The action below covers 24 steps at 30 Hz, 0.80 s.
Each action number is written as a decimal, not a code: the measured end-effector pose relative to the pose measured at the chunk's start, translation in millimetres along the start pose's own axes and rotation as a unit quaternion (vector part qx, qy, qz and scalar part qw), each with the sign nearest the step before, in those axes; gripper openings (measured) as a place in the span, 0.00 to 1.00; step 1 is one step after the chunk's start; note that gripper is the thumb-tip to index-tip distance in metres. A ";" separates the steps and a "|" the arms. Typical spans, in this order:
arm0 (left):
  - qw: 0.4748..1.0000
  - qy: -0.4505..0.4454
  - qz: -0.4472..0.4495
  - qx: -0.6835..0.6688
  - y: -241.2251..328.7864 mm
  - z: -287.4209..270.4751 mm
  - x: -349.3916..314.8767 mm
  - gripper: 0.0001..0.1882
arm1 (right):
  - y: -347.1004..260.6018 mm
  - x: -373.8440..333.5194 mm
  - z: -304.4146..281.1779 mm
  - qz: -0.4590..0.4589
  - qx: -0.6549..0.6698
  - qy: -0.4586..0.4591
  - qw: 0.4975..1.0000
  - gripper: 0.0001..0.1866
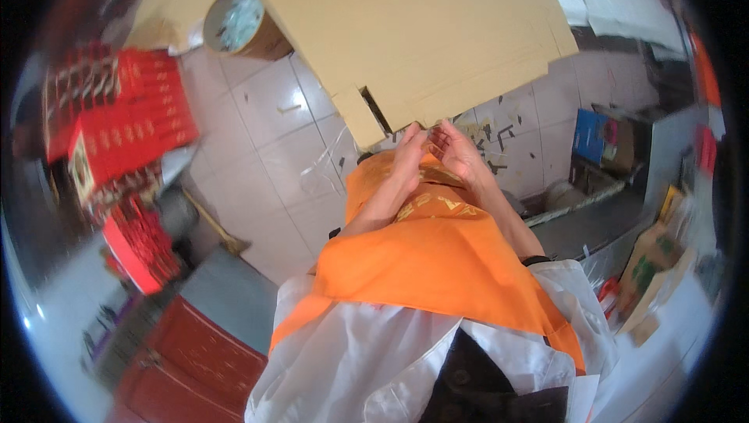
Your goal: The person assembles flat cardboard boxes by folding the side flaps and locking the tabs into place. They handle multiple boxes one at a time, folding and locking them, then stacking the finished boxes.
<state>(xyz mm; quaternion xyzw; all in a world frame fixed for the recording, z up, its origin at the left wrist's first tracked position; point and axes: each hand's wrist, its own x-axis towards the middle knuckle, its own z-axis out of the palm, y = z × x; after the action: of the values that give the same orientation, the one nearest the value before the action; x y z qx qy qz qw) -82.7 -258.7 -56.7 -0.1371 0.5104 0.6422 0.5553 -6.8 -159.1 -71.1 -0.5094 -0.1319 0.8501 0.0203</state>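
A large tan cardboard sheet spreads out in front of me, with a narrow slot and a flap near its close left corner. At its near edge my left hand is closed, the fingertips pinching the cardboard. Just to the right, my right hand curls its fingers against the same edge, thumb side toward the left hand. A small dark notch shows between the fingertips; the finer detail there is too small to make out. Both forearms reach over my orange apron.
Dark cardboard scraps litter the tiled floor below the sheet. At far left stands a round bin with clear plastic inside. Red printed boxes are stacked on the left, above a red cabinet. A blue box sits at right.
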 end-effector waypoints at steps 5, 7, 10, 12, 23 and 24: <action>0.986 0.149 0.042 -0.070 -14.8 36.2 12.6 0.14 | -56.0 -8.0 -10.9 0.089 -0.059 -0.060 0.992 0.13; 0.965 0.219 0.051 -0.135 -21.4 42.5 18.1 0.10 | -71.6 -4.3 -17.4 0.135 -0.041 -0.033 0.989 0.13; 0.919 0.274 0.021 -0.282 -28.8 42.1 28.3 0.06 | -76.2 4.4 -23.6 0.177 -0.046 -0.038 0.982 0.13; 0.909 0.278 0.017 -0.312 -31.2 36.7 33.6 0.05 | -75.8 9.5 -25.8 0.190 -0.062 -0.056 0.978 0.12; 0.921 0.317 0.075 -0.213 -25.2 45.0 40.1 0.11 | -78.6 6.8 -21.8 0.120 -0.217 -0.089 0.965 0.15; 0.920 0.310 0.079 -0.226 -23.3 45.6 39.3 0.12 | -79.5 4.5 -20.1 0.091 -0.250 -0.074 0.961 0.16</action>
<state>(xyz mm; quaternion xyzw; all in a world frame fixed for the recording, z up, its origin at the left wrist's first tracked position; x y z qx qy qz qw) -58.6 -202.5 -77.4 -0.4103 0.5076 0.7077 0.2705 0.6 -77.5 -64.5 -0.4437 -0.2946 0.8235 -0.1954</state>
